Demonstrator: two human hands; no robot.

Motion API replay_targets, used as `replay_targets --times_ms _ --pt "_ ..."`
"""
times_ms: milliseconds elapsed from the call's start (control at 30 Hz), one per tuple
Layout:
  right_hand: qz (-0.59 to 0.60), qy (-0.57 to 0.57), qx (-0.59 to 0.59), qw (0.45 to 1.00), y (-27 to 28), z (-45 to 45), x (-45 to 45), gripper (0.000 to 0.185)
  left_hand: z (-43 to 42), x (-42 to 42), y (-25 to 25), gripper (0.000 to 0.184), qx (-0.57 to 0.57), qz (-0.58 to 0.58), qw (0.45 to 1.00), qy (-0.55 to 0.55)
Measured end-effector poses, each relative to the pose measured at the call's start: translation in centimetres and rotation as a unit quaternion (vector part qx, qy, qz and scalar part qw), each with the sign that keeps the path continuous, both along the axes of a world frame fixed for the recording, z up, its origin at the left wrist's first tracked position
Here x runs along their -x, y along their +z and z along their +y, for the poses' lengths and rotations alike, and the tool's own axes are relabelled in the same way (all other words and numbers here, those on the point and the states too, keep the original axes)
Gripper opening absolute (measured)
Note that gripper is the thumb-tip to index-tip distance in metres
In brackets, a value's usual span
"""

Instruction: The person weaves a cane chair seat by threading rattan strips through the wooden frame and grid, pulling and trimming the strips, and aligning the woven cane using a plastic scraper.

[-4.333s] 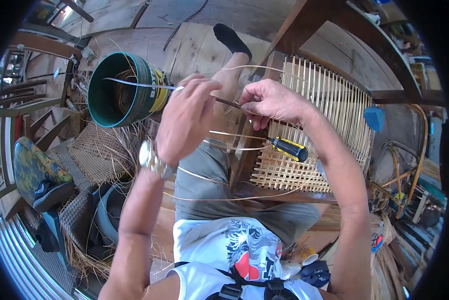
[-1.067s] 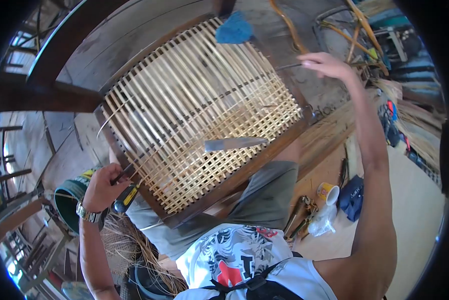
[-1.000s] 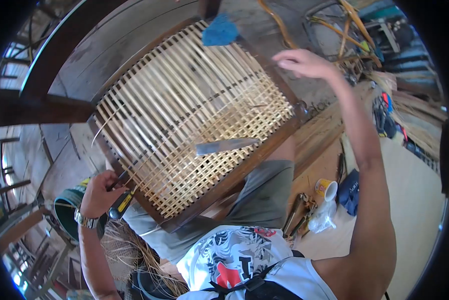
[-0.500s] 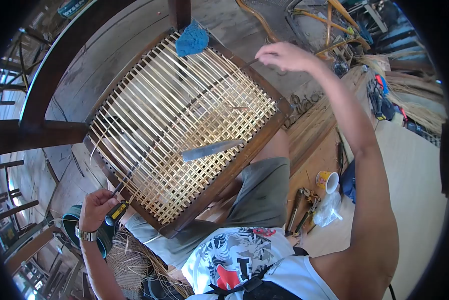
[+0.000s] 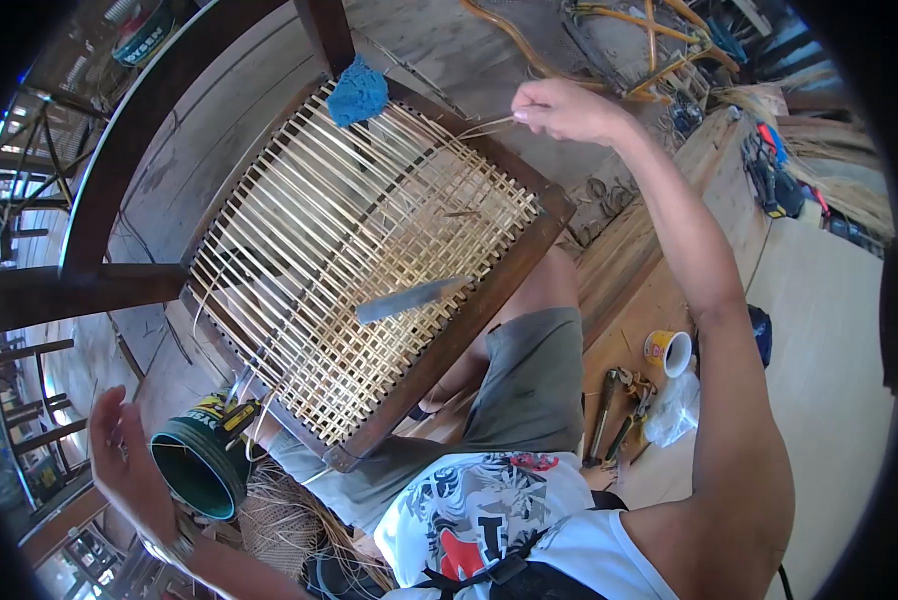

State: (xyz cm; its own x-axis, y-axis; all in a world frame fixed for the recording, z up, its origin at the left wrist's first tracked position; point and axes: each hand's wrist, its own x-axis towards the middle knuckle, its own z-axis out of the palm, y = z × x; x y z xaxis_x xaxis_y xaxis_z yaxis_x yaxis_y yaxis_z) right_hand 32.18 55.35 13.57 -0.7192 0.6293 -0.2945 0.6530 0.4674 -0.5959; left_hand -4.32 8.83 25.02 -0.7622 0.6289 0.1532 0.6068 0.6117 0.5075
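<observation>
A wooden chair seat frame (image 5: 529, 228) leans across my lap, strung with pale cane strands that are woven closely on the near right side. My right hand (image 5: 567, 112) pinches a thin cane strand (image 5: 491, 127) just past the frame's far right rail. A dark narrow strip (image 5: 369, 212) runs through the weave. My left hand (image 5: 127, 455), slightly blurred, is raised with fingers apart, left of the frame and holding nothing. Closest to it are a yellow-and-black tool handle (image 5: 237, 415) at the frame's left corner and a green bucket (image 5: 204, 460). A flat grey blade (image 5: 409, 299) lies on the weave.
A blue cloth or sponge (image 5: 357, 92) rests on the far rail, beside a dark chair post (image 5: 324, 35). To the right are a yellow cup (image 5: 667, 350), a clear plastic bag (image 5: 673, 410) and pliers-like tools (image 5: 624, 400). Loose cane strips (image 5: 279, 515) lie lower left.
My left hand has let go of the dark strip and swung down and left, opening. The strip's end no longer shows at my right hand, which now holds a pale strand. The frame shifted slightly.
</observation>
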Motion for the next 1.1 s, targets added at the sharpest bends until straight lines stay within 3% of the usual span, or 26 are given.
replay_targets --times_ms 33,67,133,167,233,267,367,433,567,733,900,967,1000,1067,1100 --pt "-0.006 -0.059 0.095 0.994 0.5 -0.7 -0.2 0.016 0.3 -1.9 0.9 0.03 -0.14 -0.006 0.99 0.002" --pt "-0.001 -0.057 0.093 0.994 0.4 -1.1 -0.5 0.016 0.7 -4.2 0.8 0.029 -0.2 -0.046 0.978 -0.027" --pt "0.006 -0.063 -0.033 0.997 -0.8 -1.6 -2.0 0.017 4.3 -10.3 -0.5 0.03 -0.277 -0.109 0.944 -0.146" --pt "0.04 -0.077 -0.002 0.996 -0.9 -1.8 -2.5 0.019 7.3 -14.3 -0.7 0.029 -0.279 -0.187 0.931 -0.145" --pt "0.091 -0.1 0.041 0.99 0.5 -3.6 -2.7 0.02 13.4 -18.0 -3.4 0.026 -0.195 -0.176 0.924 -0.277" --pt "0.144 -0.117 0.088 0.979 0.8 -4.1 -2.4 0.022 16.4 -19.5 -4.9 0.026 -0.211 -0.191 0.915 -0.287" --pt "0.169 -0.104 0.07 0.978 -0.7 -3.5 -2.4 0.022 25.6 -20.3 -10.5 0.027 -0.214 -0.129 0.918 -0.309" --pt "0.186 -0.103 0.078 0.974 -0.9 -3.3 -2.0 0.023 30.6 -20.0 -14.6 0.028 -0.275 -0.017 0.896 -0.347" --pt "0.227 -0.124 0.124 0.958 -1.9 -2.7 -1.5 0.024 34.0 -20.4 -16.4 0.017 -0.204 0.019 0.911 -0.359" --pt "0.248 -0.092 -0.11 0.958 -3.6 -2.3 -1.0 0.019 34.3 -21.3 -17.1 0.014 -0.242 0.023 0.9 -0.361" --pt "0.222 -0.128 -0.202 0.945 -3.9 -3.5 0.8 0.016 34.9 -21.4 -17.3 0.02 -0.218 -0.032 0.9 -0.376" --pt "0.251 -0.133 -0.236 0.929 -3.2 -3.9 1.2 0.014 35.0 -21.5 -16.0 0.028 -0.175 -0.212 0.917 -0.288" --pt "0.25 -0.132 -0.235 0.93 -3.2 -4.0 1.3 0.014 35.0 -21.1 -15.6 0.028 -0.175 -0.213 0.917 -0.287" --pt "0.262 -0.1 -0.274 0.92 -3.1 -4.0 1.2 0.012 35.5 -19.6 -15.3 0.038 -0.103 -0.52 0.792 -0.303" --pt "0.26 -0.098 -0.274 0.921 -3.0 -4.0 1.2 0.012 35.7 -19.3 -15.7 0.038 -0.125 -0.575 0.752 -0.297"
